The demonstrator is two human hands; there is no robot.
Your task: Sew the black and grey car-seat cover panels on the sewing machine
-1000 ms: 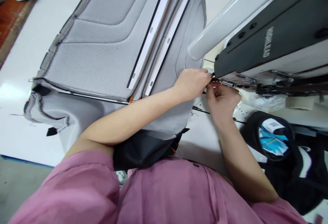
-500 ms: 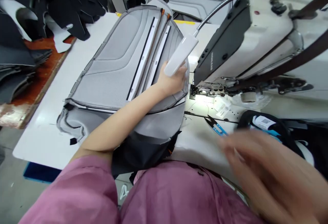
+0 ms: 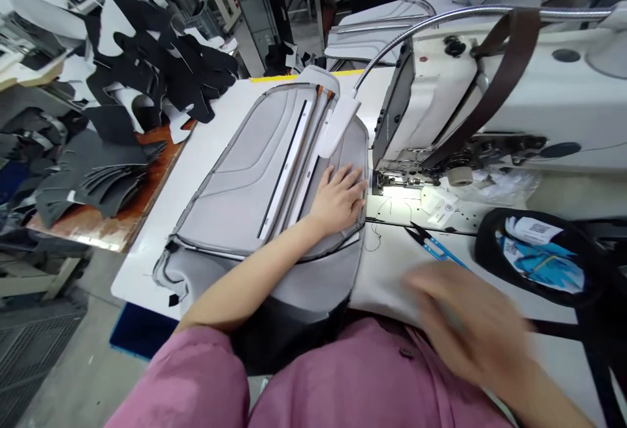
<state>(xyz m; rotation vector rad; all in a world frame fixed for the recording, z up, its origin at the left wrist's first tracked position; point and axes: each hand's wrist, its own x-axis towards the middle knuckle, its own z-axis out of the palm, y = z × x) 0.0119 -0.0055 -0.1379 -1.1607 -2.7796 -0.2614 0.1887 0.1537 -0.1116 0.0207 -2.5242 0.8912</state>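
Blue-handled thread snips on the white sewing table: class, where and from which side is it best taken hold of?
Probably by the blue handles, coming from the person's right: the blue-handled thread snips lie flat, dark blades pointing toward the sewing machine, handle end nearest the blurred right hand.

A second ago we had both hands pinched together under the sewing machine [image 3: 490, 108] head. Now our left hand [image 3: 340, 199] lies flat, fingers spread, on the grey seat cover [image 3: 255, 173], and our right hand [image 3: 465, 323], blurred, has pulled back near our body, past the blue snips [image 3: 434, 245].
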